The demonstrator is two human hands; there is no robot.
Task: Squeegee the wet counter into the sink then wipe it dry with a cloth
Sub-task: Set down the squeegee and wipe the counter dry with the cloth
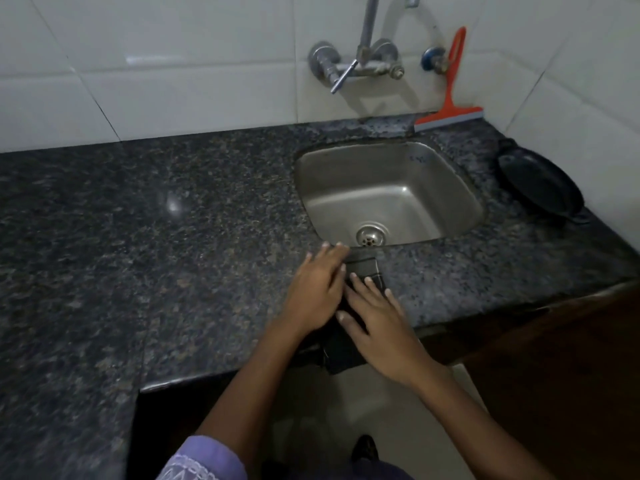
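Observation:
A dark cloth (pixel 363 268) lies on the black speckled granite counter (pixel 173 220) just in front of the steel sink (pixel 388 192), and part of it hangs over the counter's front edge. My left hand (pixel 315 289) rests flat, fingers together, on the cloth's left side. Flat on the cloth's right side lies my right hand (pixel 377 323), its fingers spread. Neither hand closes around the cloth. The orange squeegee (pixel 450 95) leans upright against the tiled wall behind the sink, blade down on the counter.
A wall tap (pixel 360 64) with a lever juts out above the sink. A black pan (pixel 540 181) lies on the counter right of the sink, near the side wall. The counter steps back into a cut-out at the lower left. Pale floor shows below.

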